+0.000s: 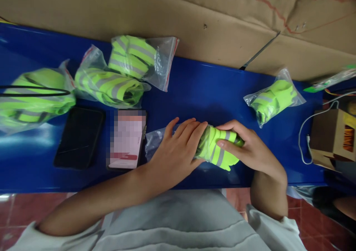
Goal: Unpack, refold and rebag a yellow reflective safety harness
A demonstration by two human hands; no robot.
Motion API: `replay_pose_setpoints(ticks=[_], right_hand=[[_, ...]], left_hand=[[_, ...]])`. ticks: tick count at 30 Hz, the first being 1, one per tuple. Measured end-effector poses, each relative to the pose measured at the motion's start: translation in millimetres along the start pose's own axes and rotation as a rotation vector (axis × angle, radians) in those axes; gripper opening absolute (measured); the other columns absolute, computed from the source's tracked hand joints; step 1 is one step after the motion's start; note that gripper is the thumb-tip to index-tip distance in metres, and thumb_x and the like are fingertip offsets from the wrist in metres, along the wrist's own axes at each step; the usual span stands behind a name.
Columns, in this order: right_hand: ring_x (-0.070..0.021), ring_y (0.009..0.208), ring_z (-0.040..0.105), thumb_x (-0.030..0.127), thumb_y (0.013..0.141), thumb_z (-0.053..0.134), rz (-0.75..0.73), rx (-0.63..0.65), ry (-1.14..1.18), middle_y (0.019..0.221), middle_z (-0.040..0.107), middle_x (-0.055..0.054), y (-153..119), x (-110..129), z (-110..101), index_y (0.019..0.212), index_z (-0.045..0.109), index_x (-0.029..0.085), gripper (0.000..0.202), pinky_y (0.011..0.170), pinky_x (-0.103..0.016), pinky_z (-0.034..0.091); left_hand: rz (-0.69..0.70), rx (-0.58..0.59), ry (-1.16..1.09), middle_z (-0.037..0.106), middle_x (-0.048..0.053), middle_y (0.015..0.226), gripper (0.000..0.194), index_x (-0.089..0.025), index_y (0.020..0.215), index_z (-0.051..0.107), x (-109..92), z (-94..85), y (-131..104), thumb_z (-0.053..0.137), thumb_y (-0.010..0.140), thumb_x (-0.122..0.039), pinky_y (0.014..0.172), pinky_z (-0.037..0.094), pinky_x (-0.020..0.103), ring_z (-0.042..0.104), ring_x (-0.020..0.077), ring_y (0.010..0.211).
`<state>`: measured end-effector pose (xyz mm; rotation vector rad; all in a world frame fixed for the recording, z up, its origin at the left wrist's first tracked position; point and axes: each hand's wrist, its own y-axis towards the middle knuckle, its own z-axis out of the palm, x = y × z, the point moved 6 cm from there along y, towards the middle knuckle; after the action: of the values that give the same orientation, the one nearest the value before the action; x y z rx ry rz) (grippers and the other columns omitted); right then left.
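In front of me, a rolled neon yellow-green reflective vest (218,147) with grey stripes sits partly inside a clear plastic bag (155,141). My right hand (250,147) grips the vest's right end, thumb on top and fingers behind it. Across the bag and the vest's left end lies my left hand (180,143), its fingers extended over the plastic and its thumb underneath, holding the bag's mouth around the roll. Part of the bag is hidden beneath that hand.
Bagged neon vests lie at the left, such as one bag (130,58), and another bag (274,98) lies right. Two phones, one dark (80,137) and one lit (126,139), rest on the blue table (194,91). Large cardboard (178,17) borders the back; a small box (328,132) and white cable stand right.
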<state>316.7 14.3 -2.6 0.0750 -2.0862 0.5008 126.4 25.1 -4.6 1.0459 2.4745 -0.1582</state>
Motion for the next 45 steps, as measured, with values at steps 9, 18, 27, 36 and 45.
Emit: replay_pose_setpoints(ticks=[9,18,27,36,45], right_hand=[[-0.0094,0.059,0.051,0.042,0.094,0.074,0.069,-0.022,0.011,0.076,0.064,0.003,1,-2,-1,0.112,0.070,0.024,0.026,0.051,-0.021,0.041],[-0.0086,0.061,0.055,0.042,0.092,0.076,0.088,-0.115,0.056,0.078,0.069,0.004,6,-3,9,0.105,0.069,0.023,0.024,0.054,-0.020,0.043],[-0.0111,0.071,0.063,0.045,0.093,0.075,-0.045,-0.023,-0.078,0.092,0.071,0.002,12,1,19,0.111,0.061,0.024,0.031,0.065,-0.023,0.047],[-0.0178,0.092,0.070,0.042,0.092,0.078,-0.174,-0.100,-0.175,0.103,0.072,-0.002,7,8,17,0.109,0.063,0.027,0.028,0.082,-0.030,0.055],[-0.0202,0.096,0.069,0.031,0.089,0.080,-0.266,-0.333,-0.138,0.106,0.069,-0.004,5,21,13,0.107,0.067,0.027,0.022,0.086,-0.035,0.058]], left_hand=[[0.040,0.022,-0.063,0.062,0.020,0.139,0.087,-0.011,0.151,0.039,-2,11.1,3,0.084,0.085,-0.043,0.116,0.047,0.058,0.059,0.0335,0.133],[0.025,-0.028,0.006,0.054,0.028,0.150,0.114,-0.001,0.157,0.031,-3,20.2,-3,0.079,0.079,-0.069,0.124,0.035,0.065,0.049,0.0388,0.143],[0.183,-0.009,-0.039,0.062,0.023,0.143,0.093,-0.001,0.155,0.033,-10,23.5,-3,0.072,0.091,-0.056,0.118,0.046,0.054,0.057,0.0322,0.137],[0.229,-0.033,-0.012,0.061,0.024,0.146,0.100,-0.003,0.158,0.028,-13,22.5,1,0.074,0.089,-0.059,0.120,0.049,0.049,0.057,0.0323,0.141],[0.170,-0.097,0.069,0.025,0.030,0.170,0.112,-0.012,0.163,0.021,-18,7.4,0,0.079,0.082,-0.062,0.128,0.034,0.067,0.026,0.0400,0.162]])
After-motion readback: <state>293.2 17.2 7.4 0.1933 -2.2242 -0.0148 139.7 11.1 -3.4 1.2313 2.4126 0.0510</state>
